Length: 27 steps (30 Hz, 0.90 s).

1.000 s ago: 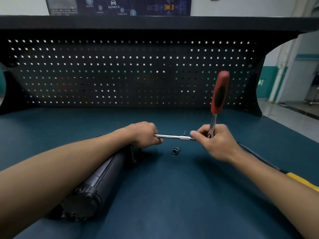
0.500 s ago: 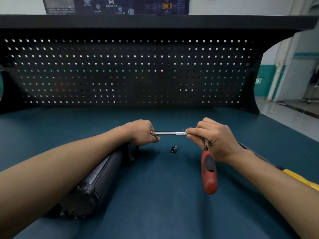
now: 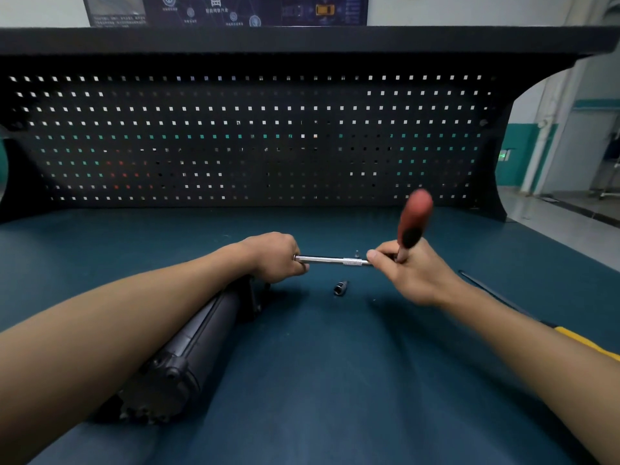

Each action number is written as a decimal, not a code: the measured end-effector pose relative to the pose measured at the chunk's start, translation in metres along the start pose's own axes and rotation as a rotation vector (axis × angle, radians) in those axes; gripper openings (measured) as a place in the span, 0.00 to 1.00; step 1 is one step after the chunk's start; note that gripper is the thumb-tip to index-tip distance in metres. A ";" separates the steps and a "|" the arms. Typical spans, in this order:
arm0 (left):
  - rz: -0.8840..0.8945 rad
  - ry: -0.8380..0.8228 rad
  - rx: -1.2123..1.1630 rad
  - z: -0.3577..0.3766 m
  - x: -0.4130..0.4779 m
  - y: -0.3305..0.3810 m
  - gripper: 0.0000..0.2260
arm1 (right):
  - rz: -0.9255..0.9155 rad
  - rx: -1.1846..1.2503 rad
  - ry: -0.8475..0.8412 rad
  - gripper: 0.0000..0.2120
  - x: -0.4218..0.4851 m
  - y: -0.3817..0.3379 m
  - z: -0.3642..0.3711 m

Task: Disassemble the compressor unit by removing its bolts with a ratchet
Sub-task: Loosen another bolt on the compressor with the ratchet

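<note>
Chrome extension bar (image 3: 328, 260) in our curled left hand (image 3: 275, 256), red-handled ratchet (image 3: 414, 216) gripped in our right hand (image 3: 412, 273): we judge the black cylindrical compressor unit (image 3: 188, 347) not yet fully unbolted.

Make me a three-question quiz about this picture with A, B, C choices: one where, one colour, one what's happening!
1. Where is the loose socket? A) in a box B) on the bench C) in a cup
2. What colour is the ratchet handle? A) red B) green C) white
3. What is the right hand doing? A) lying flat B) pointing C) gripping the ratchet
Answers: B, it lies on the blue top; A, red grip; C, it clasps the tool.
</note>
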<state>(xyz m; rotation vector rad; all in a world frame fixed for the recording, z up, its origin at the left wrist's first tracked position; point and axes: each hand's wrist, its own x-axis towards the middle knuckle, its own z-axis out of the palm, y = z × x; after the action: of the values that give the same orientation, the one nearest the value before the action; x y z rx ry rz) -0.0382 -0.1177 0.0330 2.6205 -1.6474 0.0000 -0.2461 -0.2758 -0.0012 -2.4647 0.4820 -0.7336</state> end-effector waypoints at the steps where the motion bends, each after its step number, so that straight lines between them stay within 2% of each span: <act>1: 0.003 0.000 -0.003 0.000 0.000 0.000 0.22 | 0.012 0.041 -0.025 0.28 0.001 -0.003 -0.001; 4: 0.010 0.004 0.002 0.000 -0.001 -0.001 0.22 | 0.157 0.187 -0.103 0.25 0.006 -0.011 -0.007; 8: 0.018 -0.001 0.026 0.001 -0.001 0.000 0.22 | 0.491 0.418 -0.233 0.20 0.007 -0.020 -0.012; 12: 0.026 0.020 0.026 0.001 -0.001 -0.001 0.22 | 0.713 0.649 -0.389 0.23 0.011 -0.022 -0.016; 16: 0.028 0.017 0.018 0.000 0.000 -0.001 0.22 | 0.789 0.833 -0.458 0.21 0.012 -0.020 -0.016; 27: 0.025 0.030 -0.011 0.003 0.001 -0.003 0.23 | 0.822 1.010 -0.471 0.17 0.011 -0.012 -0.016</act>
<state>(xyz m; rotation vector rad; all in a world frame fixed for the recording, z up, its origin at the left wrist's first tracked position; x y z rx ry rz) -0.0350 -0.1174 0.0297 2.5794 -1.6652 0.0305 -0.2447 -0.2772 0.0213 -1.2408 0.6504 0.0103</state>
